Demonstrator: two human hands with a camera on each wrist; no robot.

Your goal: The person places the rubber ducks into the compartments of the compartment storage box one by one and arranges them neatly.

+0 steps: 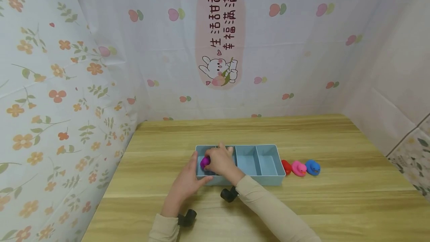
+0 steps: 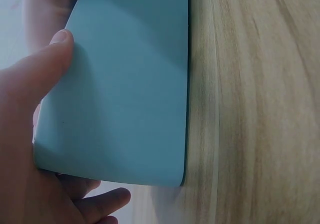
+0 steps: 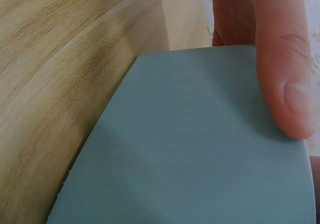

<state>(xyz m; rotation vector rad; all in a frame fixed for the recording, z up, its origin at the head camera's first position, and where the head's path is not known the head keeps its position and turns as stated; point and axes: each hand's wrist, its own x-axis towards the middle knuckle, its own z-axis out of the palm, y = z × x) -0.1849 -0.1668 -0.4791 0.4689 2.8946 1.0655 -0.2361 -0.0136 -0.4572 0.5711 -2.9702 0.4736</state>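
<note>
A light blue divided box [image 1: 242,180] stands lengthwise on the table. My left hand [image 1: 186,180] grips its left end, thumb on the front wall near the rim and fingers around the end wall. In the left wrist view the thumb [image 2: 55,56] presses at the box's rim, and other fingertips show past its end. Over the leftmost compartments, my right hand [image 1: 221,161] reaches in from above and pinches a purple toy duck [image 1: 204,163]. The duck sits inside the left end compartment, partly covered by the fingers.
Right of the box, a red duck [image 1: 286,167], a pink duck [image 1: 299,168] and a blue duck [image 1: 312,167] stand in a row, the red one close against the box. Black wrist devices [image 1: 229,195] hang at both wrists. Patterned cloth walls [image 1: 161,66] border the wooden table [image 1: 336,204].
</note>
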